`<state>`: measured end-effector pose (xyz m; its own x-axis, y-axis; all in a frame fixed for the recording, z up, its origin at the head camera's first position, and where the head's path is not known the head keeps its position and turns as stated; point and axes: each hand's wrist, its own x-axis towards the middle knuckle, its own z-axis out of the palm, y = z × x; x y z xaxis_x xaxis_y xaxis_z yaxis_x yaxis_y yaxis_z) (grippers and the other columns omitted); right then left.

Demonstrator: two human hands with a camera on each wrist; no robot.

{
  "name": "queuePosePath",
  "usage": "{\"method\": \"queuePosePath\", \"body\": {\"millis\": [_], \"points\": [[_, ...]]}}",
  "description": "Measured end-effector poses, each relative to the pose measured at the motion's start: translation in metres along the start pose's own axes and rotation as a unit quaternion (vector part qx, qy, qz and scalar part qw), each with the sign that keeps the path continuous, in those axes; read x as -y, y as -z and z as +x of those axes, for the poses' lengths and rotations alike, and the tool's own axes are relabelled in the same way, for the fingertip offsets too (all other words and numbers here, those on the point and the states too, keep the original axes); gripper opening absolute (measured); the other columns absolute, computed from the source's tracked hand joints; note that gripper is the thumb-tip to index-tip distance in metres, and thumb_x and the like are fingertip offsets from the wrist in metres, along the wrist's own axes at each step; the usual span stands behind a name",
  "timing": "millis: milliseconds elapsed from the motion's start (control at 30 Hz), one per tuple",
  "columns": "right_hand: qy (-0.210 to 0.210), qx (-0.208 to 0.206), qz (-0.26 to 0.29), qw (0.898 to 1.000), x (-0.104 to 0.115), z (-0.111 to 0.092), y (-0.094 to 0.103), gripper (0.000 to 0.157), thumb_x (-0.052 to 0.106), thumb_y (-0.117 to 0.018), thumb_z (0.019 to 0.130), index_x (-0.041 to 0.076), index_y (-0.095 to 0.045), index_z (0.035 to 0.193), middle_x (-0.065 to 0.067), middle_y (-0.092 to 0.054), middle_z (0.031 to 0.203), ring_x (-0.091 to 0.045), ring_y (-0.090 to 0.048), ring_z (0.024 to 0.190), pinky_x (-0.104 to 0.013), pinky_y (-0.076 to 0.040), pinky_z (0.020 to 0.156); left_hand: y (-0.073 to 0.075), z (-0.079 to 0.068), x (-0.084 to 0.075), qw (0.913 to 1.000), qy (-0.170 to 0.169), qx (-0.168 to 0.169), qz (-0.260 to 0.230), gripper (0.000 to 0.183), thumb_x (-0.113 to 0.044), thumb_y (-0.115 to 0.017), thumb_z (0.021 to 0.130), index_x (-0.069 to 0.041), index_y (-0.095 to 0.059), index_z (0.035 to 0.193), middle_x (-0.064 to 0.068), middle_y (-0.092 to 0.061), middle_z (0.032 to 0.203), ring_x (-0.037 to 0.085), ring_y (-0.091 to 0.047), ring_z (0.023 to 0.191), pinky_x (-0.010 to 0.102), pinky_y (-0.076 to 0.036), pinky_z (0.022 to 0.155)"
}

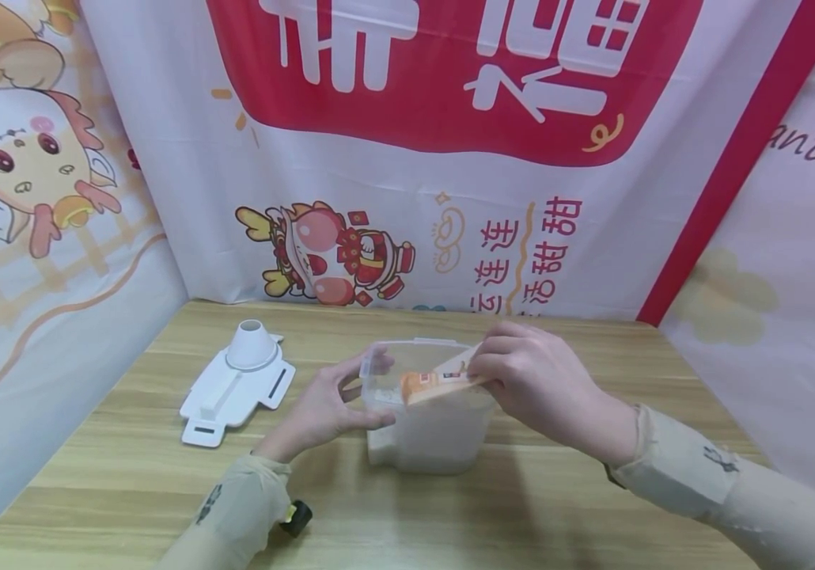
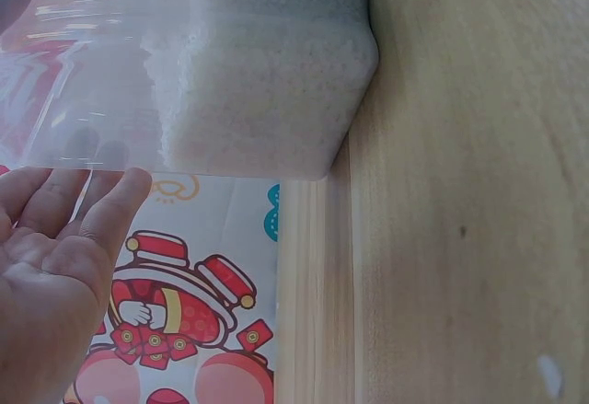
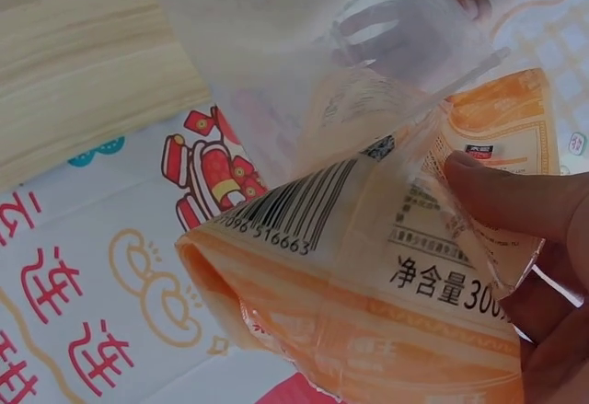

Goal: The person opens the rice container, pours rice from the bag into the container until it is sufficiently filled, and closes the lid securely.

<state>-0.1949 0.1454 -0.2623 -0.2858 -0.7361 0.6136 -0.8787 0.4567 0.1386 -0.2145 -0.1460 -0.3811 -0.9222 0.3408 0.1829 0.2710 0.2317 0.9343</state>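
A translucent plastic container (image 1: 443, 447) stands upright on the table, with white grains (image 2: 267, 91) lying in its lower part. My left hand (image 1: 318, 412) holds its left side near the top, thumb on the near wall and fingers on the far one. An orange and white plastic packet (image 1: 437, 385) dips over the container's right rim. Its upper end is pinched by my right hand (image 1: 546, 384), thumb against the printed face in the right wrist view. The packet (image 3: 368, 248) looks slack and creased, with a barcode showing; whether anything remains inside is hidden.
Left of the container, a white slotted plastic plate (image 1: 225, 400) lies on the wooden table (image 1: 350, 522), with a white cone (image 1: 251, 346) on it. A small black object (image 1: 297, 518) sits beside the left sleeve. Printed cloth (image 1: 436, 150) hangs behind the table.
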Motion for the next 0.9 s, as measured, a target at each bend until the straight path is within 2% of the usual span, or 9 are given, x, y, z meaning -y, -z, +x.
{"method": "queuePosePath", "body": {"millis": [167, 333, 400, 600, 767, 900], "points": [[0.004, -0.010, 0.012, 1.000, -0.002, -0.002, 0.000, 0.024, -0.010, -0.078, 0.067, 0.011, -0.072, 0.077, 0.002, -0.068, 0.079, -0.015, -0.063, 0.072, -0.031, -0.057, 0.060, 0.000, 0.000, 0.000, 1.0000, -0.005, 0.002, 0.001, 0.091, -0.030, -0.092, 0.068, -0.029, -0.047, 0.146, -0.006, -0.056, 0.137, 0.014, -0.046, 0.130, 0.037, -0.040, 0.106], [-0.002, -0.014, 0.033, 0.999, -0.006, -0.003, 0.001, 0.023, -0.004, -0.086, 0.067, 0.010, -0.073, 0.080, 0.002, -0.069, 0.080, -0.012, -0.066, 0.069, -0.029, -0.058, 0.059, 0.000, 0.000, 0.000, 0.9999, -0.012, 0.006, -0.003, 0.091, -0.027, -0.092, 0.069, -0.026, -0.046, 0.148, -0.004, -0.056, 0.137, 0.013, -0.047, 0.130, 0.033, -0.040, 0.106], [-0.009, -0.007, 0.047, 0.999, -0.007, -0.003, 0.002, 0.023, -0.002, -0.088, 0.067, 0.009, -0.074, 0.081, 0.003, -0.069, 0.080, -0.011, -0.067, 0.070, -0.027, -0.058, 0.060, 0.000, 0.000, 0.000, 0.9999, -0.010, 0.005, -0.003, 0.091, -0.028, -0.092, 0.069, -0.028, -0.046, 0.147, -0.006, -0.056, 0.137, 0.013, -0.047, 0.130, 0.033, -0.040, 0.105], [-0.017, 0.038, 0.073, 0.996, -0.008, 0.005, 0.005, 0.019, 0.000, -0.085, 0.072, 0.013, -0.075, 0.079, 0.006, -0.067, 0.077, -0.005, -0.062, 0.065, -0.023, -0.056, 0.058, 0.001, -0.002, 0.001, 1.0000, -0.009, 0.002, -0.003, 0.089, -0.029, -0.092, 0.069, -0.031, -0.047, 0.146, -0.007, -0.056, 0.137, 0.013, -0.047, 0.130, 0.032, -0.041, 0.104], [-0.009, 0.081, 0.062, 0.995, -0.006, 0.015, 0.006, 0.018, 0.001, -0.084, 0.074, 0.015, -0.073, 0.075, 0.008, -0.063, 0.072, -0.004, -0.056, 0.059, -0.022, -0.053, 0.054, 0.001, -0.002, 0.002, 0.9999, -0.015, 0.000, 0.003, 0.088, -0.031, -0.092, 0.069, -0.031, -0.048, 0.145, -0.009, -0.056, 0.136, 0.012, -0.048, 0.129, 0.032, -0.042, 0.104], [-0.012, 0.099, 0.056, 0.993, -0.005, 0.019, 0.006, 0.019, 0.001, -0.083, 0.075, 0.015, -0.071, 0.073, 0.008, -0.061, 0.070, -0.004, -0.054, 0.056, -0.022, -0.052, 0.053, 0.000, -0.001, 0.001, 0.9997, -0.018, -0.001, 0.013, 0.088, -0.033, -0.091, 0.069, -0.031, -0.048, 0.145, -0.009, -0.057, 0.136, 0.011, -0.048, 0.128, 0.032, -0.042, 0.104]]}}
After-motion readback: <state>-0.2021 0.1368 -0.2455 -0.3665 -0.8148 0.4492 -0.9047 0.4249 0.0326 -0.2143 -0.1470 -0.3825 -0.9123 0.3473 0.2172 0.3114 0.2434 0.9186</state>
